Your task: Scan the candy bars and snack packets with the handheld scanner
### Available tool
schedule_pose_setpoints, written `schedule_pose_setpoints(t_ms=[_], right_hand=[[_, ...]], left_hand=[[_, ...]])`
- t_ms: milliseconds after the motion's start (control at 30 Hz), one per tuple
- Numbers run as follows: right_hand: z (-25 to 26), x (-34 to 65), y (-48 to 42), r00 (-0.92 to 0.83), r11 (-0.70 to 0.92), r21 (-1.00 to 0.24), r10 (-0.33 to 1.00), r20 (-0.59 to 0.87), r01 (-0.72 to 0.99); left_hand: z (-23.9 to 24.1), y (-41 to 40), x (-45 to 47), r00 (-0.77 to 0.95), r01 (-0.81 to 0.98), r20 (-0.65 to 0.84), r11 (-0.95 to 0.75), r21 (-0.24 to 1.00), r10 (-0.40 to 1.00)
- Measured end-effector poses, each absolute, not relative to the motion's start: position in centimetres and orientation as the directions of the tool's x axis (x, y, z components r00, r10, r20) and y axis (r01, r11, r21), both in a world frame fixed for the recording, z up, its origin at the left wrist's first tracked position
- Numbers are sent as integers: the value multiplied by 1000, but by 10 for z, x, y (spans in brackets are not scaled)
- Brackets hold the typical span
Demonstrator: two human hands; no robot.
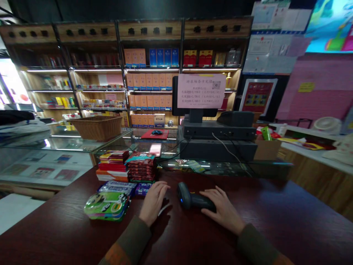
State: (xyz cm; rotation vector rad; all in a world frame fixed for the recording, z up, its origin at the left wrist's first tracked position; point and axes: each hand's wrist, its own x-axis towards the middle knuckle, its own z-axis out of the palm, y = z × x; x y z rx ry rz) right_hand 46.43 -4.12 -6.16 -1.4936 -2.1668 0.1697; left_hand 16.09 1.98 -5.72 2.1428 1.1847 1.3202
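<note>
Nearest me, the person's two hands were low over the dark red worktop (286, 217), well apart. The right hand (222, 208) lay across the handle end of a black scanner (189, 198), thumb on the near side and fingers on the far side; I couldn't tell whether it was clamped on it. The scanner's head pointed towards the left hand, a blue light glowing on it. That left hand (153, 201) was empty, fingers loosely bent and close together, with a gap between it and the scanner. To its left sat a green panda pack (106, 207), with blue-and-white packets (117, 187) just behind. Farther back stood a stack of red packets (142, 168). Beyond the worktop, a wicker basket (97, 128) rested on a glass case, and a pink notice (200, 91) covered a black screen. Lit shelves of orange boxes (150, 81) lined the back.
</note>
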Motion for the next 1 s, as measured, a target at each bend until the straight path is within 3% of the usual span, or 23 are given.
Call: schedule_pose_setpoints(t_ms=[233,433,633,800,1000], right_hand=[[-58,446,-52,-352,465,-406,878,323,787],[-51,415,-64,-422,518,-406,853,307,752],[-49,398,-72,-465,555,-399,831,305,730],[-49,398,-72,-466,551,-406,834,294,729],[-43,396,-66,-364,488,-470,870,333,735]], left_hand=[[-56,22,159,191,439,585,-601,668,788],[-47,22,152,76,426,609,-578,697,790],[-34,26,131,-185,411,667,-559,720,722],[-27,32,106,-420,377,626,-501,779,657],[-25,42,94,-535,328,570,-469,820,623]])
